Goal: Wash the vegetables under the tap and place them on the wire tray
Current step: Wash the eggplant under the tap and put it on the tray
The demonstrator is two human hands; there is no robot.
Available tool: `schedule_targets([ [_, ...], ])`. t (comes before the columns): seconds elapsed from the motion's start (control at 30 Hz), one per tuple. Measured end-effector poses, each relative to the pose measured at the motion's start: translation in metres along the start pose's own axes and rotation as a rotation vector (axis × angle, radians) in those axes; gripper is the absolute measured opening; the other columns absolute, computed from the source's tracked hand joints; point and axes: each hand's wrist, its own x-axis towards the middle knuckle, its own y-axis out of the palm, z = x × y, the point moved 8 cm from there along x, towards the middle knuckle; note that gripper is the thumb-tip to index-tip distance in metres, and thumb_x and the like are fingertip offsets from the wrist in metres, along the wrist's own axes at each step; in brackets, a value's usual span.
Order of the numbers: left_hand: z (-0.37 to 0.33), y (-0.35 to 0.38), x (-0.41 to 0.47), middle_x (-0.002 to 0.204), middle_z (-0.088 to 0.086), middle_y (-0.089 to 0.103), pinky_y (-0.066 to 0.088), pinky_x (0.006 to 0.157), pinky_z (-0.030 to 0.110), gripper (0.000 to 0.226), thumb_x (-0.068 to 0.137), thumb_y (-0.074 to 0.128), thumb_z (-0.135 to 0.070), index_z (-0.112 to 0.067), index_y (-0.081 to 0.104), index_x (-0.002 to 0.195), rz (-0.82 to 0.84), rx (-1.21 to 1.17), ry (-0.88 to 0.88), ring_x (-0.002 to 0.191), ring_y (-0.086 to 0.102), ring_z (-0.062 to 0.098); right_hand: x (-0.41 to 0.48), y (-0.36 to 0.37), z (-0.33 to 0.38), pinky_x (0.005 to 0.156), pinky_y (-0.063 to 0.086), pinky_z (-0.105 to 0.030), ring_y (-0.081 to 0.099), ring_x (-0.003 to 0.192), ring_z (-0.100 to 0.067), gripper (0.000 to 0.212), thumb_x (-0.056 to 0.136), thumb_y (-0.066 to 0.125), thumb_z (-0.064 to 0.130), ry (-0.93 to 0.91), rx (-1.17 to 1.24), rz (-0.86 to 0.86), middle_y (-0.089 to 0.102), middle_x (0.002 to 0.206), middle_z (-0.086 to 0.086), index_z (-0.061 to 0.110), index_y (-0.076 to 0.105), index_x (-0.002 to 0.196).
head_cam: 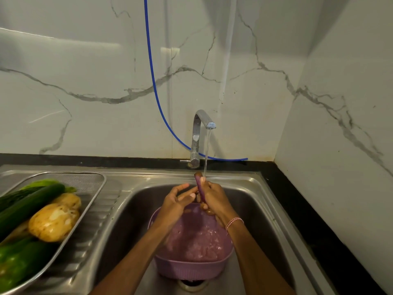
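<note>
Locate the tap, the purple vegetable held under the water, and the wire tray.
tap (196,137): head view, on its upright neck.
purple vegetable (199,184): head view, on its exposed upper end.
wire tray (85,180): head view, on bare mesh near its far corner.

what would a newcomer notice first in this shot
Centre frame, over the sink, the right hand grips a slim purple vegetable under the tap's running stream, the left hand's straight fingers touching it, above a lilac basket. At left, the wire tray holds cucumbers, potatoes and a green pepper. A blue hose curves down the marble wall.
</note>
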Motion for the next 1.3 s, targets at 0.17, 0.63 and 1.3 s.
schedule_targets([
  [0.17, 0.0, 0.003, 0.0, 0.128, 0.008, 0.071, 0.059, 0.068, 0.021, 0.043, 0.096, 0.069, -0.01, -0.015, 0.055, 0.136, 0.001, -0.049, -0.004, 0.101, 0.075, 0.021, -0.009, 0.007, -0.002, 0.058, 0.05, -0.022, 0.066, 0.069, -0.008, 0.028, 0.106, 0.057, 0.009, -0.027, 0.219, 0.142, 0.074, 0.096, -0.006, 0.019, 0.066, 0.131],
  [0.63, -0.022, -0.029, 0.001, 0.114, -0.008, 0.07, 0.057, 0.096, 0.038, 0.03, 0.089, 0.078, -0.016, -0.03, 0.067, 0.114, -0.288, 0.595, 0.41, 0.108, 0.065, 0.012, -0.017, -0.035, 0.024, 0.071, 0.051, -0.01, 0.066, 0.093, -0.005, 0.037, 0.077, 0.092, 0.013, -0.263, -0.204, -0.35, 0.069, 0.099, 0.011, 0.029, 0.069, 0.102],
  [1.3, -0.011, 0.0, -0.005, 0.103, -0.023, 0.071, 0.055, 0.089, 0.02, 0.03, 0.089, 0.077, -0.032, -0.038, 0.065, 0.116, 0.061, 0.771, 0.399, 0.098, 0.067, -0.005, -0.029, -0.009, 0.031, 0.085, 0.058, -0.021, 0.065, 0.096, -0.011, 0.032, 0.077, 0.093, 0.03, -0.395, -0.478, -0.221, 0.068, 0.102, 0.005, 0.02, 0.079, 0.104],
])
